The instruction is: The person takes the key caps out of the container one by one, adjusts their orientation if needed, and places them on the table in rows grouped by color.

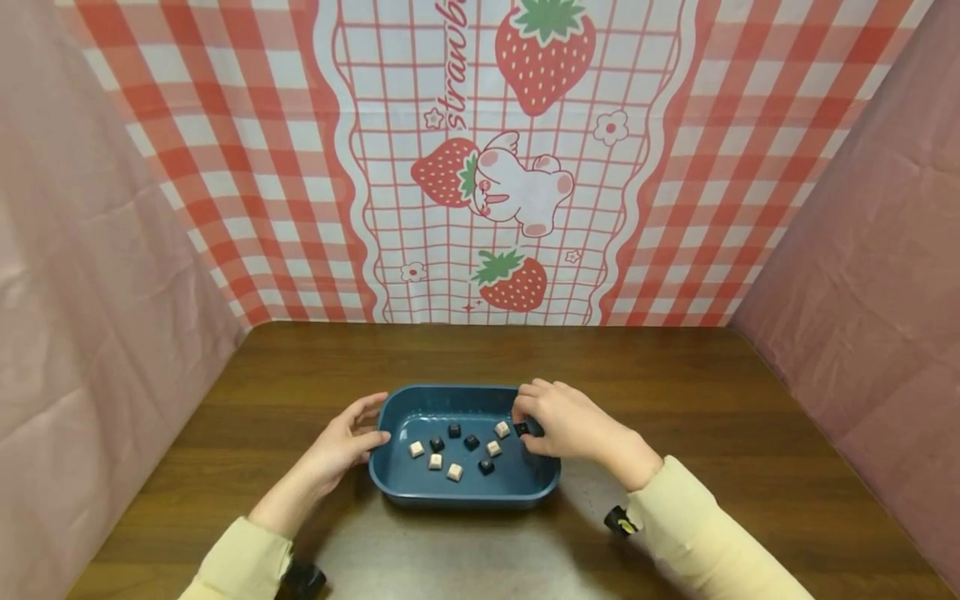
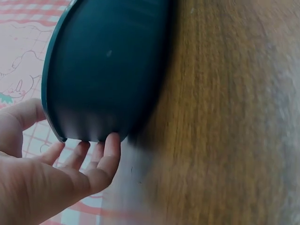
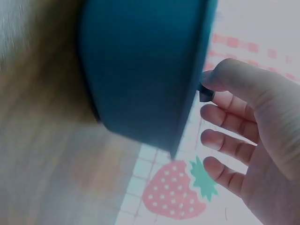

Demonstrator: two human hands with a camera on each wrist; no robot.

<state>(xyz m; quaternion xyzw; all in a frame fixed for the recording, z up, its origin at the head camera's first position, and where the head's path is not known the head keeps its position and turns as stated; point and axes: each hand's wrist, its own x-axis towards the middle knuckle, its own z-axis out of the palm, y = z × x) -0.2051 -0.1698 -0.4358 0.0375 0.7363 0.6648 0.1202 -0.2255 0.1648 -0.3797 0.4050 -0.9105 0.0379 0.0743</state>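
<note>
A blue rectangular tray [image 1: 465, 502] stands on the table with several white keycaps [image 1: 454, 472] and black keycaps [image 1: 486, 467] scattered over its floor. My left hand [image 1: 341, 443] holds the tray's left end, thumb over the rim and fingers against the outer wall; the left wrist view shows those fingertips [image 2: 112, 139] along the wall. Over the tray's right end, my right hand [image 1: 566, 421] pinches a black keycap [image 3: 206, 93] between thumb and index finger, just above the rim in the right wrist view. Its other fingers are loosely bent.
The brown wooden table [image 1: 697, 400] extends around the tray. Behind it hangs a red-checked cloth [image 1: 465, 250] with strawberry prints. Pink cloths [image 1: 862, 233] hang at both sides. A black strapped device [image 1: 621, 522] sits by the right sleeve.
</note>
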